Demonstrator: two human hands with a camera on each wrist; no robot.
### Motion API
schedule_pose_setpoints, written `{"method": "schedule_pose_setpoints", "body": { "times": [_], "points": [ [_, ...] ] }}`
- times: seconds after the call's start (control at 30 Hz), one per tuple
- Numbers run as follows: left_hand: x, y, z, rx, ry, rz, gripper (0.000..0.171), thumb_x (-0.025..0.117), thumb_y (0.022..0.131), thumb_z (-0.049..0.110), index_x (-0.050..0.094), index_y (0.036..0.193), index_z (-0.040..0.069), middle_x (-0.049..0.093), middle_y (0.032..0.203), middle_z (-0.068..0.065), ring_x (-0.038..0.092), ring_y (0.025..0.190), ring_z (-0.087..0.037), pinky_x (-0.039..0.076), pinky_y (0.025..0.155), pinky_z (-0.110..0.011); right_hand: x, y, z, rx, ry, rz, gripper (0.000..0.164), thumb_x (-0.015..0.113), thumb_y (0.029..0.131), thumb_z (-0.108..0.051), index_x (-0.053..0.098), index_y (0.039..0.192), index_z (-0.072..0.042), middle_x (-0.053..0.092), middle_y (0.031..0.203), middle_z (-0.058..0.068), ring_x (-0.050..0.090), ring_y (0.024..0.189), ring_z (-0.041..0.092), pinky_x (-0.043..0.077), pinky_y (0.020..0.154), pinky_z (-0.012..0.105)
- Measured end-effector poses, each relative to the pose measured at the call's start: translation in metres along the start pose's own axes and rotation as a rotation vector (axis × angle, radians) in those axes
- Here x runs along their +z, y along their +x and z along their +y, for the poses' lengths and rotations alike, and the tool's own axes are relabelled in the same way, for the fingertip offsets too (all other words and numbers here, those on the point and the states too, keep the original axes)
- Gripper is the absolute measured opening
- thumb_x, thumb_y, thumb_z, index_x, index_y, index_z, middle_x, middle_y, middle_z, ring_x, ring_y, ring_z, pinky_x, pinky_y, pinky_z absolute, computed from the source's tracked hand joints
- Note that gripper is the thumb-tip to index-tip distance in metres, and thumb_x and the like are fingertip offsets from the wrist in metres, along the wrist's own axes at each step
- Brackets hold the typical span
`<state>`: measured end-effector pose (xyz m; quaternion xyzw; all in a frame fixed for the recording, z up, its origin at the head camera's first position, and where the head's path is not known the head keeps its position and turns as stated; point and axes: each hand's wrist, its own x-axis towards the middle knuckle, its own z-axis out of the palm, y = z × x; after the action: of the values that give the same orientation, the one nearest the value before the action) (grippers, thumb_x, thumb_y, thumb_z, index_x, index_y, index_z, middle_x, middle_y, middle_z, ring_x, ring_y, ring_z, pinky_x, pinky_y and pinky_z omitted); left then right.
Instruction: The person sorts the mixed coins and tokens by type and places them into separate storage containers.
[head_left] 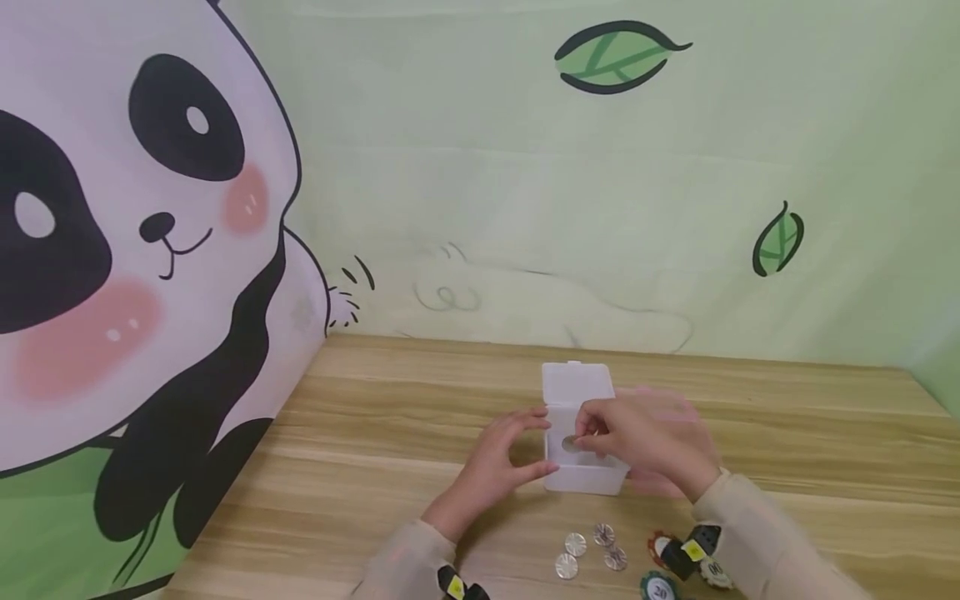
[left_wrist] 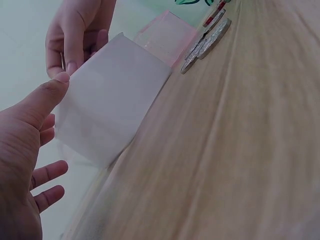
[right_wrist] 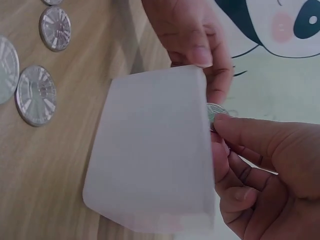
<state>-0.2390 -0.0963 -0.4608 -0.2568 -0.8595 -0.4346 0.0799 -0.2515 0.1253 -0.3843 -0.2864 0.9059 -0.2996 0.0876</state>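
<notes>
one coin [right_wrist: 214,109] is pinched in the right hand [head_left: 637,435] at the mouth of the white box [head_left: 587,480] on the counter [head_left: 375,433]; the left hand [head_left: 495,454], loosely spread, touches the box and should steady it for gentle release.

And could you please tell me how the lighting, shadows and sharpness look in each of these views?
Head view: soft, fairly even light, with bright glints on the silver coins; left wrist view: dimmer, with the wooden tabletop looking soft and smeary towards the lower right corner; right wrist view: a dark shadow band on the wood beside the white plastic box.
</notes>
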Motion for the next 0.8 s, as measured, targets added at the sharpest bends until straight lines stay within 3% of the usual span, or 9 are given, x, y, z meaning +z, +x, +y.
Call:
{"method": "schedule_pose_setpoints", "body": {
  "times": [0.23,0.5,0.8],
  "points": [
    [0.000,0.000,0.000,-0.010,-0.005,-0.007,0.049,0.076,0.080,0.033,0.060,0.124,0.019,0.051,0.144,0.006,0.044,0.136,-0.021,0.032,0.114,-0.049,0.008,0.011,-0.001,0.013,0.024,-0.066,0.008,0.067,0.086,-0.010,0.063,0.081,-0.014,0.060,0.081,-0.003,0.051,0.077,0.013,0.044,0.067,0.024],
    [0.000,-0.001,0.000,0.002,-0.016,0.001,0.048,0.077,0.079,0.030,0.061,0.122,0.018,0.052,0.143,0.005,0.045,0.136,-0.021,0.032,0.113,-0.050,0.017,0.028,-0.002,-0.054,-0.076,-0.116,0.014,0.069,0.082,-0.003,0.059,0.074,-0.009,0.056,0.065,-0.005,0.048,0.054,0.003,0.041,0.053,0.017],
    [0.000,0.000,-0.001,0.003,-0.031,0.005,0.048,0.078,0.079,0.029,0.061,0.122,0.017,0.052,0.143,0.004,0.045,0.136,-0.021,0.032,0.113,-0.049,0.024,0.037,-0.001,-0.045,-0.157,-0.169,0.014,0.066,0.079,0.002,0.061,0.071,-0.008,0.052,0.063,-0.006,0.045,0.061,0.005,0.037,0.057,0.017]
  ]
}}
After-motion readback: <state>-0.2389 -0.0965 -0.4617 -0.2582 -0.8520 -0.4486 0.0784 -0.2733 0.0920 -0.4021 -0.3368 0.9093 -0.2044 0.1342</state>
